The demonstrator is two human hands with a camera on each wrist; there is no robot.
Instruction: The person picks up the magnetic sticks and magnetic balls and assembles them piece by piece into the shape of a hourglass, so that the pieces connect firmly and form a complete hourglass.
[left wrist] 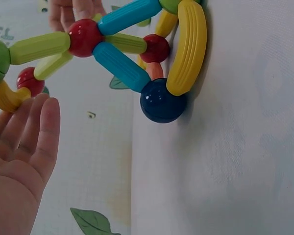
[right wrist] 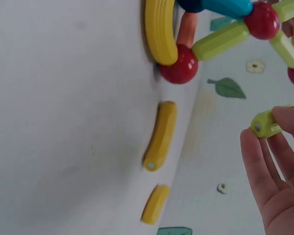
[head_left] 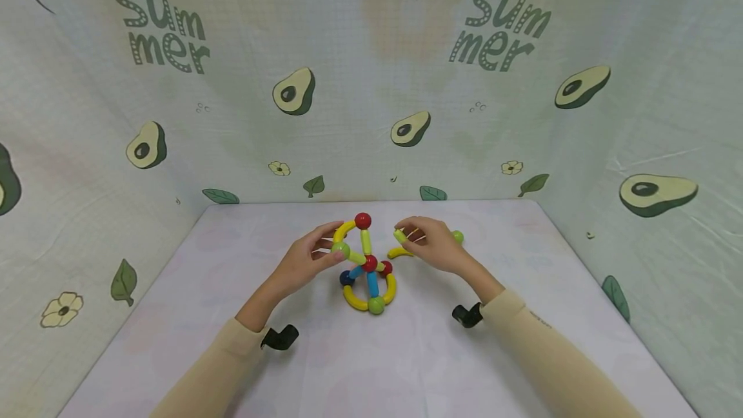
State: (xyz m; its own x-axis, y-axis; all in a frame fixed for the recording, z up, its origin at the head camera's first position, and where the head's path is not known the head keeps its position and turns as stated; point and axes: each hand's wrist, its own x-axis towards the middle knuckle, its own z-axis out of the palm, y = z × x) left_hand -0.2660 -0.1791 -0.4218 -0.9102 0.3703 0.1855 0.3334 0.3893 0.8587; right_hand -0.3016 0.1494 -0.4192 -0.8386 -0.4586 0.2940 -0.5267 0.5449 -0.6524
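A magnetic ball-and-stick model stands on the table, with a red ball point(head_left: 369, 264) at its centre. Blue and light green sticks branch from that ball. Curved yellow sticks point(left wrist: 188, 49) join balls along its base, including a dark blue ball point(left wrist: 162, 100). My left hand point(head_left: 304, 255) holds the upper left part, by a curved yellow stick point(head_left: 342, 231) and a green ball point(head_left: 341, 250). To the right of the model, my right hand point(head_left: 436, 245) pinches a light green stick point(right wrist: 265, 124) between thumb and fingers, apart from the model.
Loose on the table beyond the right hand lie a yellow stick point(right wrist: 160, 136) and another yellow piece point(right wrist: 156, 204). A green ball point(head_left: 458, 236) sits just behind that hand. Patterned cloth point(head_left: 348, 147) rises at the table's back and sides.
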